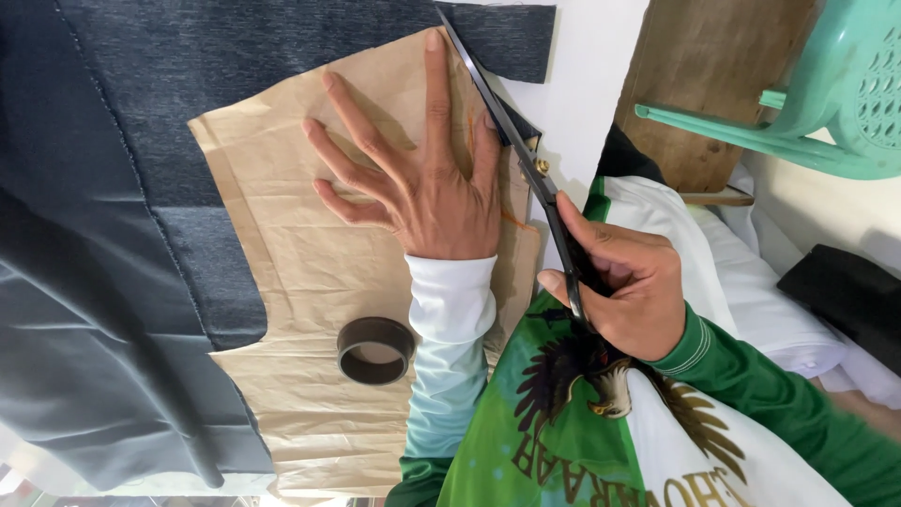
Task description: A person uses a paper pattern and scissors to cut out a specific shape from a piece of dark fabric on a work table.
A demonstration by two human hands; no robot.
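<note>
While dark fabric (pixel 122 235) covers the white table (pixel 591 84), a green chair (pixel 826 103) stands at two o'clock. The left hand (pixel 422 178) lies splayed on the brown paper pattern (pixel 300 272); the right hand (pixel 624 282) is clenched around scissors (pixel 511 141).

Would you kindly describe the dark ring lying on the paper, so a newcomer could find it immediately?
Start at the tan paper pattern spread over the dark grey fabric. Just beside the white sleeve of the left hand pressing it flat lies the dark ring. It is the only round, hollow thing there, unlike the long scissors in the right hand.
</note>
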